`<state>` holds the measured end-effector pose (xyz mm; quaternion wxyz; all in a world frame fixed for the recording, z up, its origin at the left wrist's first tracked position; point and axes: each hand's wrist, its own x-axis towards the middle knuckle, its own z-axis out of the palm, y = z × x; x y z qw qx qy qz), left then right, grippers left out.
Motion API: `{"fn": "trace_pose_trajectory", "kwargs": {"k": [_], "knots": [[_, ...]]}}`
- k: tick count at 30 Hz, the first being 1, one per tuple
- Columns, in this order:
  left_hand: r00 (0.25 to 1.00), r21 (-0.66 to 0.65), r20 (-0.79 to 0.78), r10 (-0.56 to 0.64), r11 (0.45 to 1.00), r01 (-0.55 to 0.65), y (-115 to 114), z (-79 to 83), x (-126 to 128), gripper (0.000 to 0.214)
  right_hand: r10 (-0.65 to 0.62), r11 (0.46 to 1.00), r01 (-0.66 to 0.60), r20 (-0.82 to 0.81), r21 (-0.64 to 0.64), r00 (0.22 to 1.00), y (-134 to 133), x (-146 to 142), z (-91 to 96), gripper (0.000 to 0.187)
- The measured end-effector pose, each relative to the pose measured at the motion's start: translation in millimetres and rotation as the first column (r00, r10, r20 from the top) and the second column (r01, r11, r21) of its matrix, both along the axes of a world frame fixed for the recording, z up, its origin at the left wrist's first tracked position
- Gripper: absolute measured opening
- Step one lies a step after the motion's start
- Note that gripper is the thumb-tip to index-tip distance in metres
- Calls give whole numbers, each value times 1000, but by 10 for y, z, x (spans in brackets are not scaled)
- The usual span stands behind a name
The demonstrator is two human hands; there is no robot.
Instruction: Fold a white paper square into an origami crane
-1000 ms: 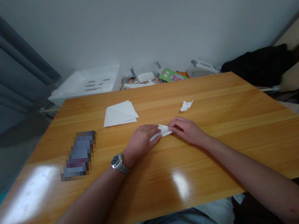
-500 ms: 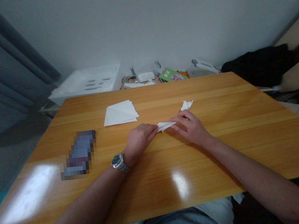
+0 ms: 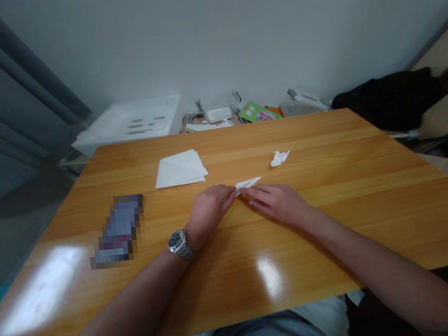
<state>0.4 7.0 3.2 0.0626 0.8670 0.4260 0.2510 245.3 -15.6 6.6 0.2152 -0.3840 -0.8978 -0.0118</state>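
Observation:
A small piece of folded white paper (image 3: 249,183) lies at the middle of the wooden table, its narrow point aimed right and away from me. My left hand (image 3: 208,206), with a metal watch on the wrist, pinches the paper's left end. From the other side my right hand (image 3: 280,200) presses its fingertips together on the paper's near edge, close to the left fingers. Part of the paper is hidden under both sets of fingers. Beyond the right hand sits a small folded white paper figure (image 3: 280,158), touched by neither hand.
Several white paper sheets (image 3: 180,169) lie stacked at the back left. A phone with a blurred screen (image 3: 121,228) rests on the left. Behind the wooden table (image 3: 234,272) are a white tray-like piece (image 3: 125,124), a green booklet (image 3: 259,112) and black cloth (image 3: 387,99).
My right hand has moved left along the paper, from its pointed end to near my left fingers. The paper's point has swung slightly away from me. My left hand keeps its place.

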Motion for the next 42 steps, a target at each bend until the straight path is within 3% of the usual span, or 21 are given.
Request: {"fn": "trace_pose_trajectory", "kwargs": {"k": [10, 19, 26, 33, 42], "knots": [[999, -8, 26, 20, 1000, -20, -36, 32, 54, 18, -92, 996, 93, 85, 4, 992, 2, -99, 51, 24], [998, -27, 30, 48, 999, -47, -62, 30, 91, 28, -41, 998, 47, 176, -29, 984, 127, -114, 148, 20], [994, -55, -54, -99, 994, 96, -103, 176, 75, 22, 21, 1000, -18, 138, -25, 990, 174, -92, 249, 15], [984, -27, -161, -73, 997, 70, -104, 232, 64, 25, 130, 991, -127, 96, -29, 987, 224, -54, 170, 17], [937, 52, -335, -101, 991, 125, -100, 304, 57, 24, 159, 985, -155, 52, -72, 986, 245, -38, 139, 14]]}}
